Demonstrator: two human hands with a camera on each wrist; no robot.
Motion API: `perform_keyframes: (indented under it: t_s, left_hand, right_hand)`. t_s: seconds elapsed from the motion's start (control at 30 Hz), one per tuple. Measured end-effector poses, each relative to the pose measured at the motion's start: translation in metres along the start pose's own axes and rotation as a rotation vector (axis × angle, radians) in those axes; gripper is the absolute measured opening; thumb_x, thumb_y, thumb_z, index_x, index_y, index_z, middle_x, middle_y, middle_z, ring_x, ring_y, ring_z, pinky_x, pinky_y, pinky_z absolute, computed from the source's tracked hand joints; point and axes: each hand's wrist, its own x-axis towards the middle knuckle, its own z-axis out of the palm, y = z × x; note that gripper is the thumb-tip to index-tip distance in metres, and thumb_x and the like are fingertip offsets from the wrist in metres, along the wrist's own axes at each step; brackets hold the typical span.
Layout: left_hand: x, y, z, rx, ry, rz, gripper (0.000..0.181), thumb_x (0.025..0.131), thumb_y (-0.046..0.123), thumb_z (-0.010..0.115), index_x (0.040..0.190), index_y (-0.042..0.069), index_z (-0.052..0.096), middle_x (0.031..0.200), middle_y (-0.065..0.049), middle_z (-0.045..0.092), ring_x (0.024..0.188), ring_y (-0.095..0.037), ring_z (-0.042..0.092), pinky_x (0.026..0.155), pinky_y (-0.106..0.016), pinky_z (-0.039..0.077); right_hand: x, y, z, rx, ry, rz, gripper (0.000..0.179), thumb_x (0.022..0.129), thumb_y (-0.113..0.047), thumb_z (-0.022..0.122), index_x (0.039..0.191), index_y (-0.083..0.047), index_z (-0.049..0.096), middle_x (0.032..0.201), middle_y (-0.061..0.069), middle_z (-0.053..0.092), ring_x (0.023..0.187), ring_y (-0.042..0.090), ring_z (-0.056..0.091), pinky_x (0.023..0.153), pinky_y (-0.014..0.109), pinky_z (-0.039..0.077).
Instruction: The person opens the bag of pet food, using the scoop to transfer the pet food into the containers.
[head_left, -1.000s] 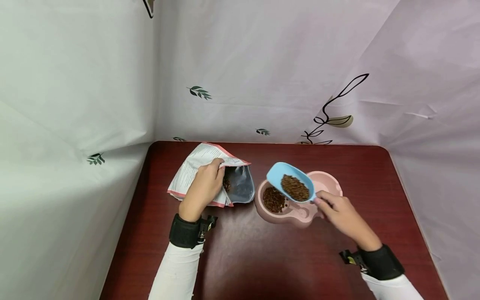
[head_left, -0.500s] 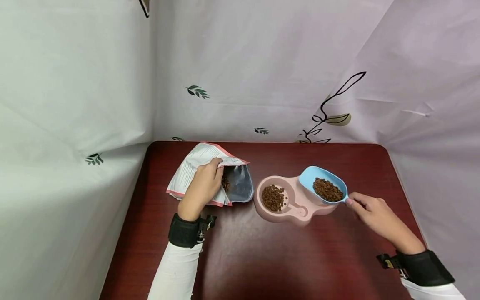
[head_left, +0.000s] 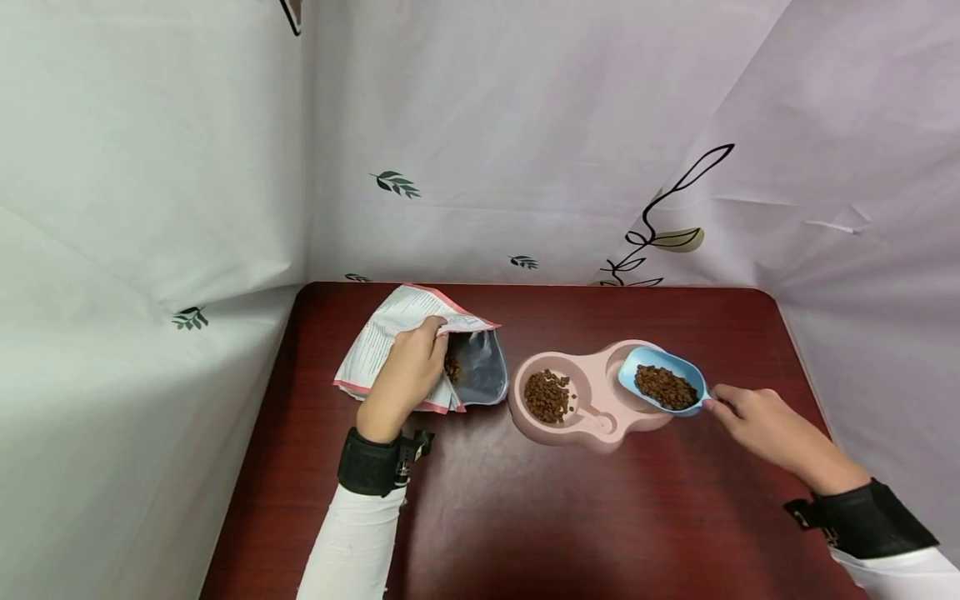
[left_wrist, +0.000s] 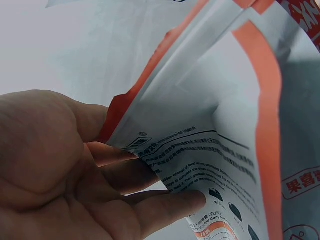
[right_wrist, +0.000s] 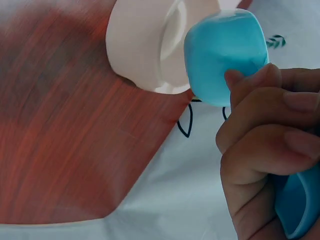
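Note:
My left hand [head_left: 407, 367] pinches the edge of a white pet food bag [head_left: 381, 333] with red trim, its mouth spread toward the right. Brown kibble shows inside it. In the left wrist view the thumb and fingers grip the bag's printed panel [left_wrist: 185, 155]. My right hand [head_left: 772, 433] holds a light blue scoop [head_left: 637, 375] by its handle, fingers curled round it in the right wrist view. A heap of kibble [head_left: 666, 388] lies in the scoop, which overlaps the right bowl of a pink double pet bowl [head_left: 609, 387]. Kibble [head_left: 547, 396] sits in the left bowl.
Everything stands on a dark red wooden table [head_left: 480, 517] with rounded far corners. White cloth [head_left: 525, 142] with leaf prints hangs behind and along both sides. The bag's mouth lies right beside the pink bowl's left end.
My right hand has moved right with the loaded scoop, from over the left bowl to over the right bowl, then slightly farther right and lower. The left hand and bag keep their place.

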Motion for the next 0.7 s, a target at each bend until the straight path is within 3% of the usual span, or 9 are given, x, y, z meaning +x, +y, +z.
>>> perform_keyframes:
  t_s: [0.3, 0.5, 0.7]
  left_hand:
    - [0.0, 0.001, 0.0, -0.012, -0.012, -0.009, 0.037, 0.103, 0.024, 0.041, 0.135, 0.007, 0.053, 0.096, -0.01, 0.067, 0.067, -0.016, 0.057, 0.067, -0.033, 0.046]
    - [0.0, -0.001, 0.001, -0.007, -0.012, -0.014, 0.038, 0.104, 0.025, 0.04, 0.135, 0.008, 0.053, 0.099, -0.01, 0.067, 0.068, -0.016, 0.058, 0.068, -0.033, 0.046]
    - [-0.001, 0.0, 0.0, -0.016, -0.01, -0.013, 0.038, 0.104, 0.025, 0.039, 0.135, 0.007, 0.053, 0.1, -0.011, 0.068, 0.068, -0.016, 0.057, 0.068, -0.033, 0.046]
  right_hand:
    - [0.011, -0.002, -0.003, -0.1, -0.034, -0.016, 0.015, 0.099, -0.021, 0.052, 0.09, -0.01, 0.059, 0.066, -0.005, 0.047, 0.056, 0.007, 0.039, 0.052, 0.026, 0.032]
    - [0.014, -0.006, -0.004, -0.148, -0.042, -0.022, 0.016, 0.096, -0.019, 0.055, 0.081, -0.012, 0.053, 0.062, -0.004, 0.042, 0.053, 0.009, 0.038, 0.049, 0.027, 0.03]
    - [0.014, -0.012, -0.007, -0.209, -0.048, -0.026, 0.014, 0.095, -0.02, 0.055, 0.086, -0.011, 0.054, 0.06, -0.003, 0.042, 0.052, 0.01, 0.039, 0.047, 0.028, 0.03]
